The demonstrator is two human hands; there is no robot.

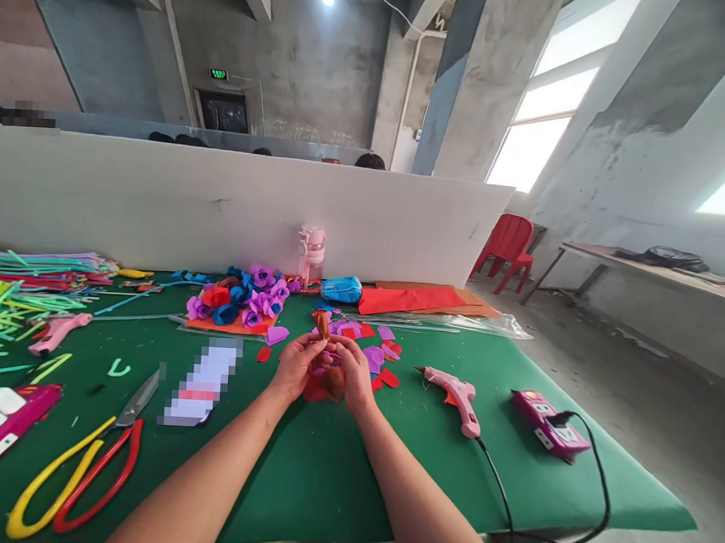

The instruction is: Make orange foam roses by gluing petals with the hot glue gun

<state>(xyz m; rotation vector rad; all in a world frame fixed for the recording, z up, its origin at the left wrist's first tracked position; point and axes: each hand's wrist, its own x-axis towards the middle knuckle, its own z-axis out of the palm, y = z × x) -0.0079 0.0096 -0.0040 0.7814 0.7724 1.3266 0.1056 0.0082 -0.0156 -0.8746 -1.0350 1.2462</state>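
Over the middle of the green table, my left hand (300, 367) pinches a small brown paper piece (323, 326), rolled like a bud. My right hand (352, 370) is closed with its fingertips beside the same piece; what lies between them is partly hidden. Purple petal-shaped paper cut-outs (373, 359) and red cut-outs (388, 378) lie around and under the hands. More brown and red paper shows below the fingers. To the right of my right hand lies a pink hot glue gun (456, 394) with a black cord.
Paper flowers (239, 297) are heaped at the back left, near a pink bottle (311, 257) and a blue pouch (340, 289). Red paper sheets (413, 299) lie behind. Scissors (101, 452), a phone (202, 382) and coloured stems (34, 274) are left; a power strip (549, 427) is right.
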